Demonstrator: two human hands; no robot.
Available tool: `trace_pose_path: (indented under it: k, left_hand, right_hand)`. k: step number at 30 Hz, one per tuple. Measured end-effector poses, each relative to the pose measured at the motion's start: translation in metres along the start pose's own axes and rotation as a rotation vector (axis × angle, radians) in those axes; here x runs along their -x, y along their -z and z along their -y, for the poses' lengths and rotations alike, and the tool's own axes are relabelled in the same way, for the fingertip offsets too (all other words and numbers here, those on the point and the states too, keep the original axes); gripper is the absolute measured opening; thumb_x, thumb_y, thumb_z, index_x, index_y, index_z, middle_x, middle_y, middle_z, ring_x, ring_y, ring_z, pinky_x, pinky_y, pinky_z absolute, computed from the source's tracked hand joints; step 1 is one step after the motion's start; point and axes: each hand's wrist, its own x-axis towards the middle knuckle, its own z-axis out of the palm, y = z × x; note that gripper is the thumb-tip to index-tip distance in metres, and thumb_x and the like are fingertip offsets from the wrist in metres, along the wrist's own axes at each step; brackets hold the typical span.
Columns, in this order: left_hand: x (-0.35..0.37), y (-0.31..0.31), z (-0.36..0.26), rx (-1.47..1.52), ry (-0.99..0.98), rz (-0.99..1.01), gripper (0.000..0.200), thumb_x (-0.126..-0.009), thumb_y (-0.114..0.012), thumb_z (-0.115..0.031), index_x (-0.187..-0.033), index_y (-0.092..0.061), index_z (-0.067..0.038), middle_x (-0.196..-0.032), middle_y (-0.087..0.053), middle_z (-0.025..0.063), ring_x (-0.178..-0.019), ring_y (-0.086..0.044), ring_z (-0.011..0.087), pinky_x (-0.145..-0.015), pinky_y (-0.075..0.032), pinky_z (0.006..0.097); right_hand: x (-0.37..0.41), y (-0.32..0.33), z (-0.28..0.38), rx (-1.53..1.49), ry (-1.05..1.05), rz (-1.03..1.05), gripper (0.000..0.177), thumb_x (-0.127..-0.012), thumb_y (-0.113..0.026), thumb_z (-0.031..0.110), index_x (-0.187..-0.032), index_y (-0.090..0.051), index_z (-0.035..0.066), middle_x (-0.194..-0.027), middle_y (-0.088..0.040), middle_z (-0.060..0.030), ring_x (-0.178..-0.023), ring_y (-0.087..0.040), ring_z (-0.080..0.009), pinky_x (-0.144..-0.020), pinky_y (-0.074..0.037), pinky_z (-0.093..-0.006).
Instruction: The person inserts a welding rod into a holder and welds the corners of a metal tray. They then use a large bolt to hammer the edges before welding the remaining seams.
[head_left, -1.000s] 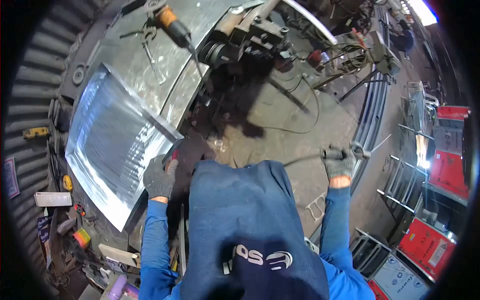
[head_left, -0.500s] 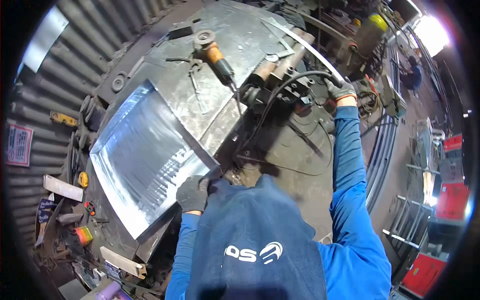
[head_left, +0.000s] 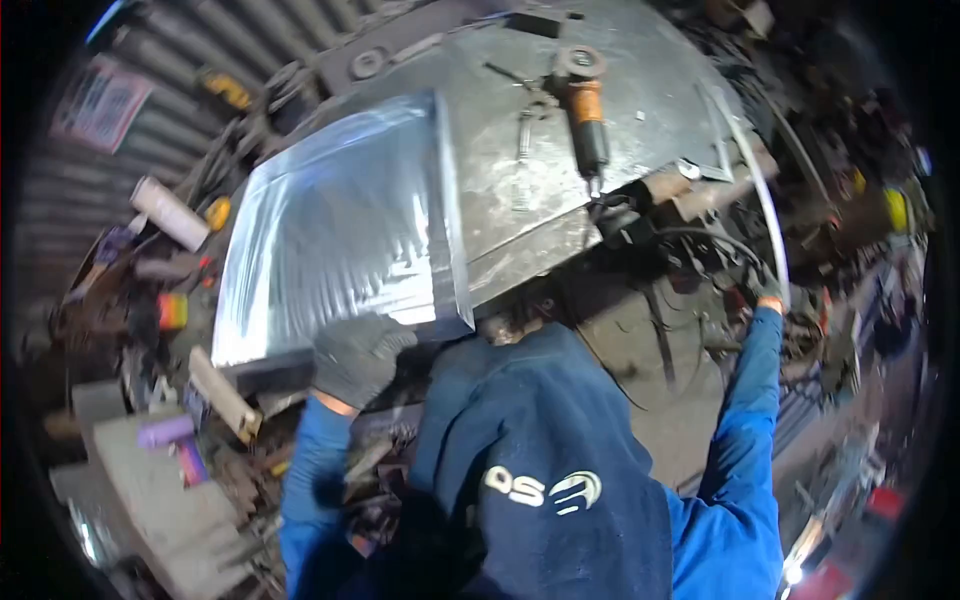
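A shiny bent sheet-metal panel (head_left: 345, 210) with folded edges lies on the metal workbench (head_left: 500, 70). My left hand (head_left: 362, 362), in a dark glove, is at the panel's near edge with its fingers curled over the rim. At the far right my gloved right hand (head_left: 766, 288) is closed at the near end of a long pale metal strip (head_left: 764, 190); shadow and blur hide part of its fingers. A black cable (head_left: 705, 236) runs close to that hand. Right of the panel lies an orange and black angle grinder (head_left: 587, 115), disc end away from me.
Near the grinder lie a locking clamp (head_left: 525, 140) and a metal square (head_left: 718, 140). Dark clutter and cables fill the right. A corrugated wall (head_left: 180, 90) stands at the back left. A cardboard-coloured block (head_left: 222, 392) and a purple bottle (head_left: 165, 431) are at the lower left.
My view has swung left, so the panel, grinder and strip sit further right in the picture. My left hand has moved left along the panel's near edge. My right hand stays at the strip's end.
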Motion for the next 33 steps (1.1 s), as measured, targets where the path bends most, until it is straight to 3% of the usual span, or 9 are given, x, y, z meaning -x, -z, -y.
trace_pose_path:
  k: [3,6,7,17,20,22,24,29,33]
  left_hand:
    - [-0.034,0.104,-0.021,0.026,0.036,0.081,0.033,-0.091,-0.07,-0.035,-0.075,-0.07,-0.006,-0.064,-0.066,0.01,-0.06,-0.066,0.0261,-0.057,-0.05,0.0357]
    - [-0.073,0.179,-0.017,-0.163,-0.107,0.049,0.04,-0.098,-0.058,-0.033,-0.069,-0.064,-0.006,-0.061,-0.059,0.0086,-0.055,-0.059,0.0237,-0.053,-0.045,0.0359]
    - [-0.089,0.193,-0.01,-0.338,-0.434,-0.078,0.044,-0.101,-0.054,-0.036,-0.069,-0.063,-0.006,-0.06,-0.056,0.0082,-0.054,-0.056,0.0249,-0.052,-0.042,0.0377]
    - [-0.191,0.226,0.011,-0.69,-0.69,-0.166,0.034,-0.105,-0.047,-0.02,-0.137,-0.061,-0.021,-0.075,-0.063,0.0103,-0.062,-0.06,0.0276,-0.063,-0.05,0.041]
    - [-0.202,0.232,0.015,-0.783,-0.514,-0.01,0.049,-0.101,-0.049,-0.013,-0.149,-0.048,-0.024,-0.091,-0.063,0.013,-0.082,-0.063,0.0314,-0.077,-0.053,0.0415]
    - [-0.215,0.232,0.018,-0.804,-0.668,-0.043,0.053,-0.099,-0.049,-0.011,-0.15,-0.047,-0.023,-0.097,-0.062,0.0155,-0.09,-0.062,0.0331,-0.082,-0.052,0.0426]
    - [-0.228,0.228,0.023,-0.828,-0.718,-0.068,0.059,-0.094,-0.052,-0.008,-0.152,-0.044,-0.019,-0.098,-0.061,0.0169,-0.094,-0.061,0.0345,-0.083,-0.051,0.0433]
    - [-0.262,0.228,0.03,-0.868,-0.749,-0.02,0.06,-0.093,-0.055,-0.007,-0.151,-0.044,-0.015,-0.097,-0.062,0.0175,-0.093,-0.062,0.0351,-0.083,-0.051,0.045]
    - [-0.276,0.225,0.026,-0.921,-0.676,0.002,0.06,-0.093,-0.055,-0.009,-0.151,-0.045,-0.017,-0.096,-0.064,0.016,-0.094,-0.063,0.0341,-0.087,-0.05,0.0448]
  right_hand:
    - [-0.042,-0.057,-0.03,-0.098,0.163,0.18,0.057,-0.1,-0.049,0.038,-0.145,-0.047,0.002,-0.133,-0.062,-0.0213,-0.129,-0.055,-0.0297,-0.11,-0.041,-0.0334]
    - [-0.062,-0.093,-0.047,-0.174,0.31,0.041,0.048,-0.095,-0.058,0.043,-0.122,-0.065,0.004,-0.117,-0.066,-0.0264,-0.111,-0.062,-0.0435,-0.092,-0.052,-0.0472]
    - [-0.047,-0.072,-0.027,-0.085,0.194,0.135,0.051,-0.095,-0.059,0.038,-0.131,-0.061,0.002,-0.125,-0.066,-0.0224,-0.12,-0.061,-0.0366,-0.101,-0.049,-0.0421]
    - [-0.047,-0.123,-0.048,-0.035,0.444,0.343,0.045,-0.104,-0.045,0.035,-0.137,-0.056,0.006,-0.138,-0.06,-0.0068,-0.127,-0.054,-0.019,-0.107,-0.04,-0.0358]
    - [-0.025,-0.073,-0.019,0.113,-0.186,0.212,0.04,-0.1,-0.055,0.03,-0.131,-0.059,0.005,-0.127,-0.066,-0.0093,-0.104,-0.064,-0.0239,-0.091,-0.05,-0.0384]
    - [0.003,-0.018,0.034,-0.329,-0.589,-0.044,0.038,-0.098,-0.061,0.027,-0.128,-0.061,0.005,-0.12,-0.071,-0.011,-0.089,-0.07,-0.0272,-0.08,-0.057,-0.0402]
    - [0.072,0.043,0.158,-1.62,-0.292,-0.458,0.032,-0.097,-0.063,0.02,-0.124,-0.062,0.003,-0.109,-0.071,-0.0127,-0.077,-0.07,-0.0264,-0.062,-0.058,-0.0342]
    - [0.121,0.079,0.365,-1.3,0.252,0.321,0.033,-0.097,-0.063,0.018,-0.126,-0.062,0.002,-0.104,-0.07,-0.011,-0.091,-0.067,-0.0185,-0.083,-0.054,-0.0315]
    - [0.095,0.007,0.484,-0.623,0.548,0.321,0.064,-0.092,-0.061,0.044,-0.135,-0.055,-0.002,-0.125,-0.064,-0.0295,-0.119,-0.061,-0.0421,-0.102,-0.047,-0.0442]
